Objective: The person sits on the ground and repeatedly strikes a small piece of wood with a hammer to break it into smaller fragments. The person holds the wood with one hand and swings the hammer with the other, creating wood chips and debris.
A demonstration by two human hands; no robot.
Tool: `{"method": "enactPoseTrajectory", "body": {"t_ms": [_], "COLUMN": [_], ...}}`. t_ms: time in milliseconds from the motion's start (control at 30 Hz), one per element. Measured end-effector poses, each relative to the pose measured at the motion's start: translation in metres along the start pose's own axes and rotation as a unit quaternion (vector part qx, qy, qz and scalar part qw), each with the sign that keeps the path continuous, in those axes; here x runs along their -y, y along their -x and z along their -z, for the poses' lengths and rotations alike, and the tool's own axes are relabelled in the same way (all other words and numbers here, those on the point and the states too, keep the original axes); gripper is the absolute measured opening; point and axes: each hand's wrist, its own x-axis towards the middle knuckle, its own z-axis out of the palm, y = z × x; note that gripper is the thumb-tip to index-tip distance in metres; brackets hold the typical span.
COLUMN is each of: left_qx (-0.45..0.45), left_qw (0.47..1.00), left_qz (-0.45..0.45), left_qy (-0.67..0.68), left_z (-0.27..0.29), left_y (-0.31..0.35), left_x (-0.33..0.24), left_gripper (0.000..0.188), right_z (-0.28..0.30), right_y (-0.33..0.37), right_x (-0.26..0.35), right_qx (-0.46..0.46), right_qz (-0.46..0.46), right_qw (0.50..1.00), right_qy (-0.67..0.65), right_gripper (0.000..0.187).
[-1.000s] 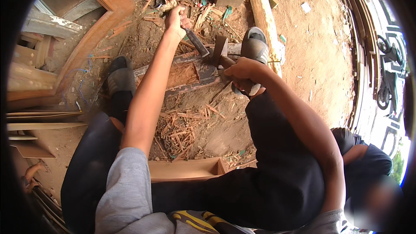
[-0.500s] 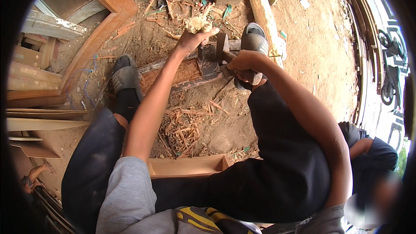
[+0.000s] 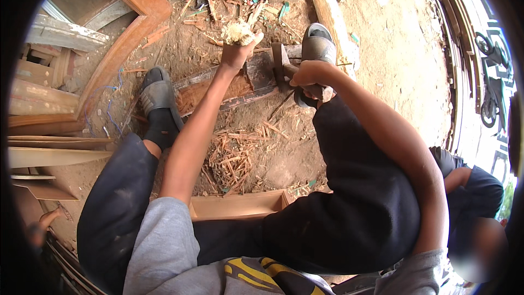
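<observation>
My left hand (image 3: 239, 56) is wrapped round a chisel with a pale wooden handle (image 3: 238, 32), whose top is frayed and splayed. Its dark blade is mostly hidden below the fist, by the recess in a weathered wooden beam (image 3: 189, 98). The beam lies on the ground between my feet, its cut part showing fresh reddish wood. In my right hand (image 3: 309, 74) is a short-handled hammer (image 3: 279, 61) with a flat, rusty metal head. That head hangs over the beam, to the right of the chisel and apart from it.
Wood chips (image 3: 232, 155) are piled on the dirt nearer me, before an open wooden box (image 3: 240, 205). A pale timber (image 3: 331, 19) lies beyond my right slipper (image 3: 318, 48). Wooden frames (image 3: 123, 49) stand at left. Another person (image 3: 477, 188) is at lower right.
My left hand and the chisel handle's frayed top have shifted slightly left and nearer me. The hammer has stayed over the beam, with my right hand barely moved.
</observation>
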Motion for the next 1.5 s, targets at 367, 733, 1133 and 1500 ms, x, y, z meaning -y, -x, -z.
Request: {"method": "enactPoseTrajectory", "body": {"t_ms": [367,733,1133,1500], "left_qx": [0.003,-0.075,-0.044,-0.045], "left_qw": [0.98,0.995,0.984,0.994], "left_qz": [-0.143,-0.059,-0.119,-0.028], "left_qy": [-0.136,-0.021,-0.124,-0.095], "left_z": [-0.022,-0.001,-0.005,0.0], "left_y": [0.003,-0.001,-0.001,-0.003], "left_x": [0.0,0.018,0.011,0.024], "left_gripper": [0.016,0.01,0.01,0.015], "right_z": [-0.005,0.042,0.005,0.045], "right_y": [-0.008,0.097,0.086,0.15], "right_x": [-0.011,0.047,0.06,0.08], "right_qx": [0.025,-0.284,-0.272,-0.292], "right_qz": [-0.044,0.181,0.156,0.228], "right_qw": [0.993,0.9,0.943,0.88], "right_qy": [-0.104,-0.278,-0.11,-0.296], "right_gripper": [0.034,0.031,0.031,0.032]}}
